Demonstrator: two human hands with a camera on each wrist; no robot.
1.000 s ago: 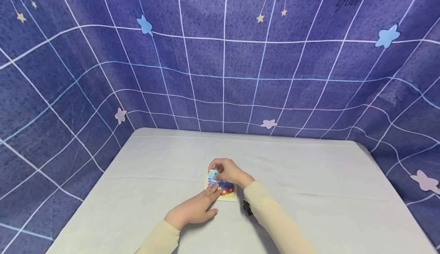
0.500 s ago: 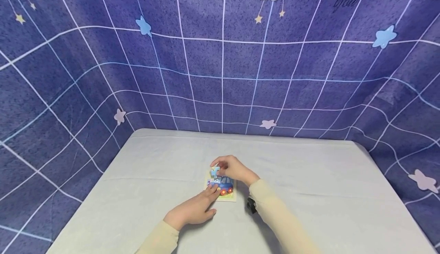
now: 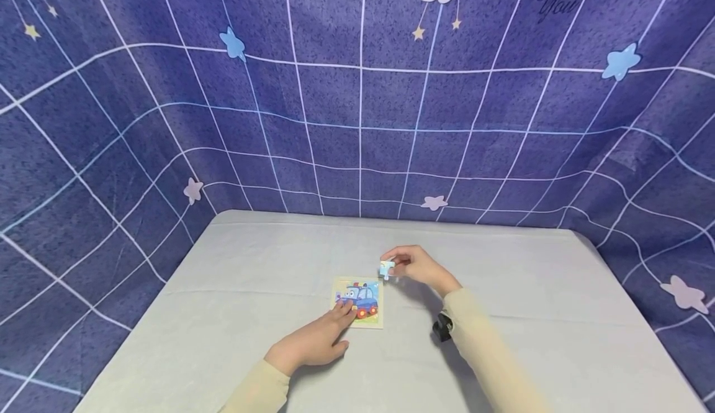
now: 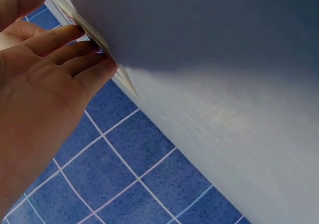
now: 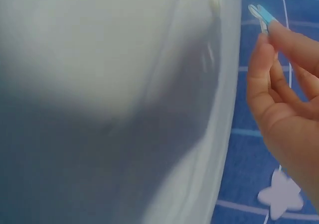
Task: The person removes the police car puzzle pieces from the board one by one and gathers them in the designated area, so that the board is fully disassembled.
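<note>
A square puzzle board point(image 3: 371, 298) with a blue cartoon car lies flat at the middle of the table. The left hand point(image 3: 315, 338) rests its extended fingertips on the board's lower left part, its thumb apart on the cloth side. In the left wrist view the left hand point(image 4: 50, 79) touches the board's surface with straight fingers. The right hand point(image 3: 419, 268) pinches a small light blue puzzle piece point(image 3: 386, 268) above the table, beyond the board's upper right corner. In the right wrist view the right hand point(image 5: 289, 89) holds the piece point(image 5: 266, 15) between thumb and fingertip, seen edge-on.
A pale cloth covers the table point(image 3: 268, 264). Behind and beside it hangs a blue curtain point(image 3: 335, 108) with a grid, stars and clouds. A black object point(image 3: 442, 327) sits at the right wrist, by the sleeve.
The right hand has lifted the light blue piece off the board's upper left area and carried it to the right, uncovering the board's top. The left hand has stayed nearly still.
</note>
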